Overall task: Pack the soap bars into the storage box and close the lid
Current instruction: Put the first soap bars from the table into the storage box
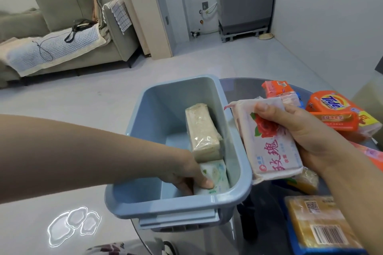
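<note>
A glossy, dark glass table (238,87) with a rounded edge carries a blue-grey plastic storage box (240,163), rectangular with rounded corners, a thick rolled rim and a latch tab on its near end. It stands open, and no lid can be made out.

Nearest, just right of the box's near corner, a yellow translucent-wrapped soap bar (319,223) with a barcode label is seen lying flat.

Inside the box, at the near end, a white soap bar with green print (217,174) is gripped by the left hand (186,174); the forearm reaches in over the left wall, thumb on top, fingers curled beneath. Beyond it, along the box's right wall, a beige block of soap in crinkled clear film (202,132) lies tilted.

Just right of the box's rim, a white-wrapped rose-print soap bar (267,141) is held above the table in the right hand (306,130), thumb pressed on its top face, fingers wrapped behind.

Farther right of the box, orange Tide soap bars (331,114) in shiny wrappers are stacked, and an orange-and-white packet (277,89) lies beyond them.
</note>
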The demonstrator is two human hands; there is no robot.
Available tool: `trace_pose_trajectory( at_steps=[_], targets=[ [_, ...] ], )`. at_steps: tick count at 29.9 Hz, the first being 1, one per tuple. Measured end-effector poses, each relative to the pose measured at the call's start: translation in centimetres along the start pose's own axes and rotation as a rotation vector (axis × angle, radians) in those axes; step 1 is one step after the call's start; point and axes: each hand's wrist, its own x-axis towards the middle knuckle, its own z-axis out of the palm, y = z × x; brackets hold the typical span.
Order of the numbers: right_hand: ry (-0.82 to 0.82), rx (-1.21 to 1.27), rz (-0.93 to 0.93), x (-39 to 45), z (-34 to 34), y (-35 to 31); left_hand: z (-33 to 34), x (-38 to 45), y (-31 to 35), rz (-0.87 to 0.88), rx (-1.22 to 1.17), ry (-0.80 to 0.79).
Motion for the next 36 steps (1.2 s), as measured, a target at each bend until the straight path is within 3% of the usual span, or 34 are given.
trace_pose_trajectory(
  at_steps=[7,11,15,17,19,22,24,26,28,34,36],
  targets=[
    [0.022,-0.050,0.010,0.1,-0.2,0.1,-0.3,0.5,-0.2,0.067,0.078,0.082],
    [0.016,-0.042,0.011,0.1,-0.1,0.0,-0.5,-0.6,0.6,0.069,0.030,0.045],
    [0.026,-0.046,0.008,-0.1,0.1,-0.2,-1.5,-2.7,1.9,0.039,0.147,0.037],
    [0.037,-0.054,0.006,-0.3,0.3,-0.3,-2.5,-4.4,2.7,0.062,0.302,0.127],
    [0.046,-0.042,-0.009,-0.4,0.5,-0.5,-3.3,-6.1,3.4,0.180,0.445,0.320],
    [0.059,-0.027,-0.044,-0.8,0.9,-0.9,-3.3,-8.0,4.2,0.592,0.315,0.600],
    [0.072,-0.043,-0.066,-1.2,1.1,-1.3,-2.2,-9.3,4.8,0.819,0.068,0.532],
    [0.076,-0.069,-0.107,-1.4,1.3,-1.7,-0.7,-10.2,5.2,0.896,0.014,0.382],
    [0.079,-0.074,-0.150,-1.7,1.4,-2.0,0.6,-10.6,5.6,0.901,0.031,0.322],
    [0.100,0.021,-0.195,-2.7,2.2,-2.7,3.0,-10.4,6.4,0.904,-0.041,0.416],
    [0.101,0.047,-0.206,-3.0,2.4,-2.6,3.4,-10.2,6.3,0.913,-0.135,0.358]
  ],
)
